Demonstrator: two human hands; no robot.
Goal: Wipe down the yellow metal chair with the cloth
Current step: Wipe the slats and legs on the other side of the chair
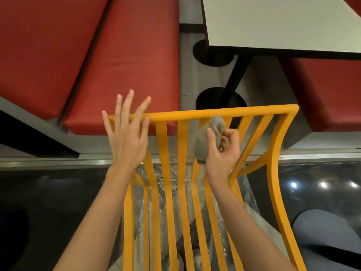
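The yellow chair [220, 114] fills the lower middle of the head view, seen from behind and above its slatted back, with the top rail running roughly from 9 o'clock to 3 o'clock and tilting slightly up toward the right. The slats fan down from that rail toward 6 o'clock, so each one has its long axis running away from the rail toward the person. The right hand [222, 153] holds the grey cloth [211, 137] bunched between thumb and curled fingers, its grip closed on the wad, and presses the cloth against the upper part of a slat just below the rail, a little right of centre. From that grip, the unwiped length of the slat lies toward 6 o'clock, and the rail sits just beside the cloth at 12 o'clock. The left hand [127, 132] is at the rail's left end, fingers spread and straight, its grip released, with the fingertips over the rail and the thumb seemingly touching its underside; whether it truly steadies the chair I cannot tell. The right hand is plainly the nearer one to the work. I judge that the next stroke will likely follow the slat's axis. Beyond the chair lie red bench cushions [125, 61] and a white table [283, 22].
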